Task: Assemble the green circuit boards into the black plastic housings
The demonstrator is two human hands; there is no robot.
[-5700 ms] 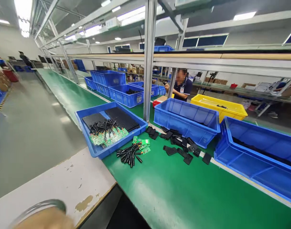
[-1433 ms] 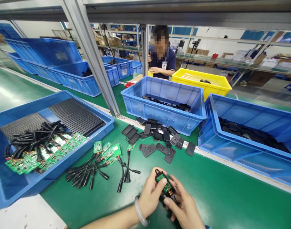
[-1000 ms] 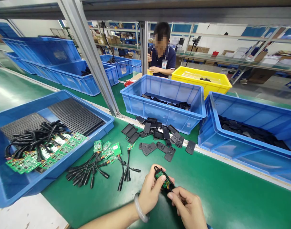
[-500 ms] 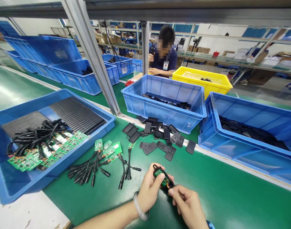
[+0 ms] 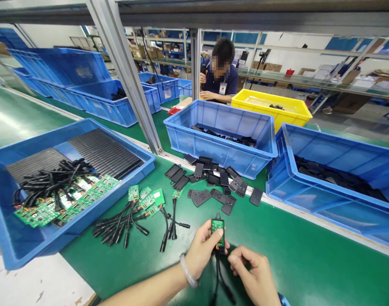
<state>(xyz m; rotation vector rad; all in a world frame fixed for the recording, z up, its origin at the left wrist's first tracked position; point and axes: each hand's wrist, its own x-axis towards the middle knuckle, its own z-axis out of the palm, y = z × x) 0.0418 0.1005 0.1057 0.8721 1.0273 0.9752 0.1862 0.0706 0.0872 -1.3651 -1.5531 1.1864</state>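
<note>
My left hand (image 5: 199,244) grips a small black plastic case (image 5: 222,248), with the thumb pressed on the green circuit board (image 5: 217,233) seated in it. Coloured wires show at the board's lower end, and two black cables (image 5: 218,272) hang from the case toward me. Just right of the case, my right hand (image 5: 253,270) is apart from it, fingers curled in with the thumb close to the index finger; nothing shows in them. Beyond my hands lie loose black case pieces (image 5: 202,197). To the left rest several green boards (image 5: 146,199) with black cables (image 5: 118,227).
A shallow blue bin (image 5: 131,180) at left holds boards, cables and black strips. Deep blue bins (image 5: 220,153) (image 5: 328,195) with black parts stand ahead and at right, a yellow bin (image 5: 277,100) behind. A metal post (image 5: 127,76) rises nearby. A co-worker (image 5: 223,76) sits opposite.
The case has turned from tilted to nearly upright in my left hand, its cables now visible below. My right hand has come off the case's lower end.
</note>
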